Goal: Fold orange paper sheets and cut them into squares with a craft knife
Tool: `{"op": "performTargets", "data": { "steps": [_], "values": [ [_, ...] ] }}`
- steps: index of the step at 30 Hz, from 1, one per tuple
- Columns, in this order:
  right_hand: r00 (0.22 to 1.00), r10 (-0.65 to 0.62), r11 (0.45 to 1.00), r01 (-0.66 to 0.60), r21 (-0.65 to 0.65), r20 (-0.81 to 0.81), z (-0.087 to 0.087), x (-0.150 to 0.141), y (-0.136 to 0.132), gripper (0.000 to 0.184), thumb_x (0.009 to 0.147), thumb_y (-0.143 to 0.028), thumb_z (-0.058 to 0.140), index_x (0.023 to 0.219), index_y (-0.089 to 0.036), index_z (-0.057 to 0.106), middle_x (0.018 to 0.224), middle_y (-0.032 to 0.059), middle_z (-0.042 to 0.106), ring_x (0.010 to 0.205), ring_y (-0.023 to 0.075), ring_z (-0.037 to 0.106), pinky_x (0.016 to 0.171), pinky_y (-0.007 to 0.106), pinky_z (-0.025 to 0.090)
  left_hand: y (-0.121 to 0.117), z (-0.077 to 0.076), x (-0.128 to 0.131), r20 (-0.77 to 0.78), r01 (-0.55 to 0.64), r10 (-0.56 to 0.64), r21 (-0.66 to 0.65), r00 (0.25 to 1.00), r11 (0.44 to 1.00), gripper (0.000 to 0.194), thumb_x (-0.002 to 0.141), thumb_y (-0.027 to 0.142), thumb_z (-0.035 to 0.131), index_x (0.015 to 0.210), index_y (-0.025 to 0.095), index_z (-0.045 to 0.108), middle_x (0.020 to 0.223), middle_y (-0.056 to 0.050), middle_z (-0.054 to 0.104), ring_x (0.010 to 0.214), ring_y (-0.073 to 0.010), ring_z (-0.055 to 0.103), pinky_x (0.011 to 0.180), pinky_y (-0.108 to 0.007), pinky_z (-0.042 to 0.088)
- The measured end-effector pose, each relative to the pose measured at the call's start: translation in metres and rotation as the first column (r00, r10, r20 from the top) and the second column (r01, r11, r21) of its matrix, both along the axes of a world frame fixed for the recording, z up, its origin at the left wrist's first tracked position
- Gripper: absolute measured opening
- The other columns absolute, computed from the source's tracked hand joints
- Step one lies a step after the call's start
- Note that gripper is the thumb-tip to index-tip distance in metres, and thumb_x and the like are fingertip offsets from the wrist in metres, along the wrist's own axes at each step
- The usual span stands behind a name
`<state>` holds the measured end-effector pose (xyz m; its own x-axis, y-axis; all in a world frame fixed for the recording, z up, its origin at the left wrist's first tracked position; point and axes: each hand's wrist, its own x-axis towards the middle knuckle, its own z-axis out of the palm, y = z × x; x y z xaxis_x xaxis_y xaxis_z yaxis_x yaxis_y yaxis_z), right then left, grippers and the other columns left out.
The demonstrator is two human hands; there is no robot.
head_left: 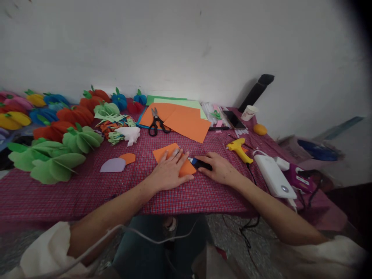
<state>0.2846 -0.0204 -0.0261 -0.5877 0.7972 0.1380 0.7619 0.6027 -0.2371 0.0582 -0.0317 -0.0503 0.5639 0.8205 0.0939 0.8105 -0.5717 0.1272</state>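
Note:
My left hand (169, 170) lies flat with its fingers spread, pressing a piece of orange paper (162, 151) onto the checked tablecloth. In my right hand (218, 167) is a small dark blue and black stapler (200, 163), its fingers wrapped round it. The stapler's metal front end meets the right edge of the orange paper; whether the paper is between its jaws is too small to tell. To the left of my left hand lie a lilac half-round paper piece (112, 165) and an orange half-round piece (128, 158), partly overlapping.
Black-handled scissors (157, 123) rest on orange sheets (188, 123) at the back. Green paper pumpkins (54, 166) and other coloured ones crowd the left, near paper scraps (112, 130). On the right are a yellow glue gun (240, 150), a white power bank (274, 176) and a paper cup (249, 112).

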Motion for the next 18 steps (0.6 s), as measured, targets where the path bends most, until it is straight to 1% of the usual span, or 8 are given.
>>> {"op": "performTargets", "data": {
  "steps": [5,8,10,12,15,17,18],
  "values": [
    [1.000,-0.023,1.000,0.023,0.002,-0.003,-0.002,0.003,0.001,0.043,0.083,-0.039,0.052,0.125,-0.027,0.050,0.097,0.0076,0.054,0.089,0.0209,0.054,0.078,0.035,0.045,0.000,0.000,0.000,0.020,0.004,-0.003,-0.014,1.000,1.000,0.083,0.079,0.071,0.019,0.143,0.018,0.015,0.149,-0.011,0.015,0.137,-0.0245,0.007,0.108,-0.044,0.008],
    [1.000,-0.024,1.000,0.024,0.003,-0.001,-0.001,0.003,0.001,0.043,0.084,-0.039,0.051,0.125,-0.027,0.050,0.098,0.0078,0.054,0.089,0.0207,0.054,0.078,0.035,0.044,-0.001,0.003,-0.001,0.034,0.007,-0.005,-0.035,0.999,0.999,0.083,0.080,0.071,0.021,0.143,0.019,0.013,0.149,-0.010,0.016,0.137,-0.0249,0.009,0.107,-0.045,0.010],
    [1.000,-0.022,1.000,0.022,0.001,0.000,-0.001,0.002,0.000,0.043,0.084,-0.038,0.051,0.125,-0.026,0.050,0.098,0.0079,0.054,0.089,0.0206,0.054,0.078,0.034,0.044,0.001,0.007,-0.003,0.058,0.001,0.001,-0.040,0.998,0.999,0.077,0.083,0.066,0.021,0.143,0.019,0.010,0.149,-0.008,0.017,0.137,-0.0232,0.012,0.107,-0.043,0.014],
    [1.000,-0.020,1.000,0.020,-0.001,0.002,0.000,0.002,0.000,0.043,0.084,-0.038,0.051,0.124,-0.025,0.051,0.097,0.0081,0.054,0.088,0.0206,0.054,0.077,0.034,0.044,0.006,0.011,-0.007,0.085,-0.048,0.048,-0.009,0.995,0.999,0.067,0.088,0.056,0.019,0.143,0.019,0.009,0.148,-0.006,0.020,0.136,-0.0210,0.013,0.108,-0.042,0.014],
    [1.000,-0.024,1.000,0.024,0.008,-0.003,-0.001,0.000,-0.002,0.043,0.083,-0.039,0.052,0.124,-0.025,0.051,0.098,0.0085,0.054,0.090,0.0210,0.053,0.078,0.035,0.044,0.015,0.013,-0.013,0.060,-0.155,0.153,0.036,0.986,0.987,0.054,0.092,0.042,0.018,0.141,0.019,0.020,0.146,-0.005,0.026,0.135,-0.0224,0.017,0.107,-0.048,0.012],
    [0.999,-0.031,0.999,0.031,0.013,-0.011,-0.001,0.000,-0.005,0.043,0.083,-0.039,0.052,0.124,-0.024,0.051,0.098,0.0086,0.054,0.090,0.0209,0.053,0.079,0.035,0.044,0.021,0.010,-0.016,0.007,-0.175,0.175,0.025,0.985,0.984,0.051,0.092,0.040,0.019,0.139,0.021,0.027,0.146,-0.005,0.027,0.135,-0.0251,0.019,0.106,-0.053,0.012],
    [0.999,-0.036,0.999,0.036,0.013,-0.013,0.000,-0.001,-0.007,0.044,0.084,-0.039,0.052,0.125,-0.025,0.051,0.098,0.0086,0.054,0.090,0.0209,0.053,0.080,0.035,0.044,0.023,0.008,-0.017,-0.015,-0.170,0.170,0.014,0.985,0.985,0.051,0.092,0.040,0.020,0.138,0.021,0.029,0.146,-0.005,0.027,0.134,-0.0260,0.019,0.105,-0.054,0.013]
  ]
}}
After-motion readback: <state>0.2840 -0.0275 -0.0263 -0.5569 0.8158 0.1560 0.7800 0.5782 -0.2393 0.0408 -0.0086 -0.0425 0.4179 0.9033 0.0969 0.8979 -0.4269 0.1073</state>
